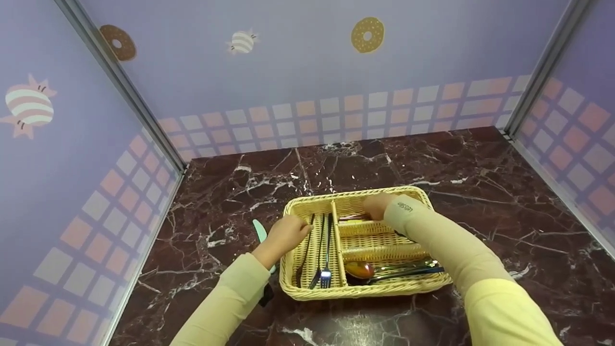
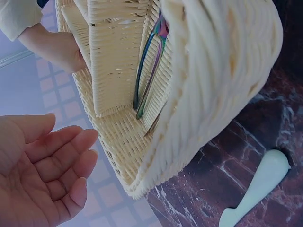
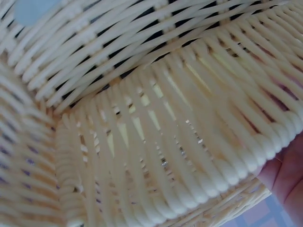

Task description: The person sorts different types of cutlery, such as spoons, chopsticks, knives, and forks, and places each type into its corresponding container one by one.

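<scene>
A pale yellow woven cutlery basket with several compartments stands on the table. My right hand reaches into its back compartment, beside reddish shiny cutlery. The right fingertips are hidden; in the right wrist view, part of the hand shows past a woven divider. Above the basket's left side hovers my left hand, its fingers loosely curled with nothing in them, as the left wrist view shows. Below it, dark cutlery including a blue fork lies in the left compartment.
An orange-gold spoon and other shiny cutlery lie in the front compartment. Outside the basket on the left is a mint-green handled utensil. Purple patterned panels enclose the dark marbled table at back and sides.
</scene>
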Action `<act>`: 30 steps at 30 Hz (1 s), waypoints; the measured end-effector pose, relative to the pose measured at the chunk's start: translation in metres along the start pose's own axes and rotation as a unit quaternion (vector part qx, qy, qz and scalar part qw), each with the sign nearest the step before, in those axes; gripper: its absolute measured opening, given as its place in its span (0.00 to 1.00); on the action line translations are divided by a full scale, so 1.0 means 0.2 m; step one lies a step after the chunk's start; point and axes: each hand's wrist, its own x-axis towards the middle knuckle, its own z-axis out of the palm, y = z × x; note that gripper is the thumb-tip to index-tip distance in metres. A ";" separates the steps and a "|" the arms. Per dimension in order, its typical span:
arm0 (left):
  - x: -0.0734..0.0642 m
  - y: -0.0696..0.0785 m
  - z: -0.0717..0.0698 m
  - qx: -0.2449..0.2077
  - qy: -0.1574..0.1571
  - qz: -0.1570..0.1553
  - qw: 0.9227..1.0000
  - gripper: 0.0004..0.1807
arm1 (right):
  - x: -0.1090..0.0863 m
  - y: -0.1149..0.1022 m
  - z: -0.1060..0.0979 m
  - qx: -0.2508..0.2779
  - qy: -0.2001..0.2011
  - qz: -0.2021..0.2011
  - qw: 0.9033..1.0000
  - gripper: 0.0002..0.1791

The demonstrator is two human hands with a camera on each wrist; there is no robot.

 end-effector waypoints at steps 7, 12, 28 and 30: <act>0.02 0.02 0.01 -0.003 0.005 0.003 1.000 0.26 | 0.02 0.03 0.02 0.058 -0.021 0.037 0.997 0.10; 0.05 0.04 0.00 0.006 0.014 0.014 1.000 0.26 | 0.02 0.02 -0.04 -0.036 0.014 -0.059 0.998 0.12; 0.20 0.24 0.07 0.079 0.169 0.121 0.975 0.03 | -0.28 -0.14 -0.36 -0.049 0.113 -0.123 0.985 0.12; 0.21 0.27 0.07 0.079 0.168 0.137 0.973 0.03 | -0.32 -0.16 -0.37 -0.074 0.138 -0.128 0.979 0.11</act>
